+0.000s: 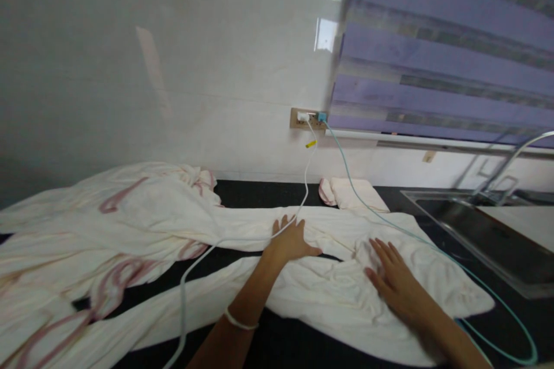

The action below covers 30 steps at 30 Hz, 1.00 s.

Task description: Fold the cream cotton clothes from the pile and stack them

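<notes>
The left hand [291, 240] lies flat with its fingers spread on a white garment [303, 282], palm down near the middle of the cloth, gripping nothing. A thin bracelet [240, 321] circles that wrist. The right hand [392, 277] rests just to the right of it, also flat and open, fingers stretched forward and pressed on a wrinkled patch of the same cloth. The two hands are near each other but apart, with a fold of the cloth between them.

The garment spreads out under both hands across a dark worktop [277, 340], reaching past the right hand toward the right and running far to the left, where it bunches into a larger heap with pink trim [116, 199]. A white cable [203, 253] crosses the cloth and passes just under the fingertips of the left hand, then climbs to a wall socket [306, 118]. A pale green cable [497, 302] runs from the same socket down over the cloth to the right of the right hand and loops along the worktop edge.

Behind the hands, against the wall, sits a small folded cloth [357, 193]. To the right is a steel sink [489, 230] with a tap [515, 158], and above it a striped window blind [445, 52].
</notes>
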Motion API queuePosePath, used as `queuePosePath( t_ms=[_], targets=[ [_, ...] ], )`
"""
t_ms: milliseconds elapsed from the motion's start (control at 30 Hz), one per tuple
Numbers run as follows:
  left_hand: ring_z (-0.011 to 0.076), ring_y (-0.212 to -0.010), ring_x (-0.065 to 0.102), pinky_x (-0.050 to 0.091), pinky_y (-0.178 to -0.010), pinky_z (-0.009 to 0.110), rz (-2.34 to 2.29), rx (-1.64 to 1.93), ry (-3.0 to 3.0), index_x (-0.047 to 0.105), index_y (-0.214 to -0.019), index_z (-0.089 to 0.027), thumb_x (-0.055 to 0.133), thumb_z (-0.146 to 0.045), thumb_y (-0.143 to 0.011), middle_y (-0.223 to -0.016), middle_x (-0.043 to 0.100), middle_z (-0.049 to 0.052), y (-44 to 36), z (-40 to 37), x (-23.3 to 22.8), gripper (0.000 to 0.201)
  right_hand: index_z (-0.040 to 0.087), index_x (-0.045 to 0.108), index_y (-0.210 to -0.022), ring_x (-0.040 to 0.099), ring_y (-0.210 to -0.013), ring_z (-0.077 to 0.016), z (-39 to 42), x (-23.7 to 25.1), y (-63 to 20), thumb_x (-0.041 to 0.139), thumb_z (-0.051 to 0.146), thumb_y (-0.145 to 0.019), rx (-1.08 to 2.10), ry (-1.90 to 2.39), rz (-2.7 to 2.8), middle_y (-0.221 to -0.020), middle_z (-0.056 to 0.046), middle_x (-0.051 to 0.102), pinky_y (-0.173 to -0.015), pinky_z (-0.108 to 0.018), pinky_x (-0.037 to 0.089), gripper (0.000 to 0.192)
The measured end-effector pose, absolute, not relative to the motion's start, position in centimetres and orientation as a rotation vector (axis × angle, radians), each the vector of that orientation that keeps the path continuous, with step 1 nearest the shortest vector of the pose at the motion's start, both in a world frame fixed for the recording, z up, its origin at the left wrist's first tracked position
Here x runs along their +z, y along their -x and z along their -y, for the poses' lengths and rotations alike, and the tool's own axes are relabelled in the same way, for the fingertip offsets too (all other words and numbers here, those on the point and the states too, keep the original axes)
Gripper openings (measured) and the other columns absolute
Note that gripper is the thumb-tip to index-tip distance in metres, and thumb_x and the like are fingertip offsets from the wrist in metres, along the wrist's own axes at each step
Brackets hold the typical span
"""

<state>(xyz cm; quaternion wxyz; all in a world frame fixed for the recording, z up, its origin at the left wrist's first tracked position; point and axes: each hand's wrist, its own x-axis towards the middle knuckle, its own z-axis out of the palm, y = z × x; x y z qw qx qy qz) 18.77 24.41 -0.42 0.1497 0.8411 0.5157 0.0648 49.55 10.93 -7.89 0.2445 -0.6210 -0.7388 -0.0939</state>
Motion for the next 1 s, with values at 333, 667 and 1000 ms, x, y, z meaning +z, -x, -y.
queuePosePath(
  t_ms=[333,667,1000],
  targets=[
    [0.0340,-0.157,0.016,0.015,-0.125,0.057,-1.171,0.265,-2.653,0.035,-0.160,-0.024,0.026,-0.063,-0.102,-0.170,0.023,0.007,-23.8,-24.8,-3.1,0.071,0.037,0.034,-0.160,0.034,-0.150,-0.0386,-4.0,-11.0,-49.6,0.048,0.049,-0.098,-0.346,1.833,1.959,-0.162,-0.005,0.040,-0.113,-0.065,0.044,0.064],
    [0.0366,-0.129,0.059,0.048,-0.105,0.050,-1.327,0.042,-2.603,0.066,-0.131,-0.013,0.038,-0.047,-0.100,-0.139,0.063,0.021,-28.1,-27.4,2.5,0.055,0.028,0.017,-0.165,0.042,-0.145,-0.0418,-0.7,-11.1,-49.2,0.050,0.051,-0.098,-0.507,1.770,1.934,-0.162,-0.016,0.038,-0.103,-0.065,0.052,0.078],
    [0.0359,-0.155,0.024,0.021,-0.123,0.058,-1.308,0.322,-2.689,0.039,-0.158,-0.020,0.032,-0.054,-0.101,-0.168,0.028,0.013,-33.3,-25.7,-3.7,0.067,0.031,0.031,-0.162,0.052,-0.138,-0.0375,-1.9,-10.3,-47.3,0.049,0.047,-0.100,-0.525,1.771,1.973,-0.158,-0.009,0.047,-0.100,-0.055,0.057,0.067]
  ],
)
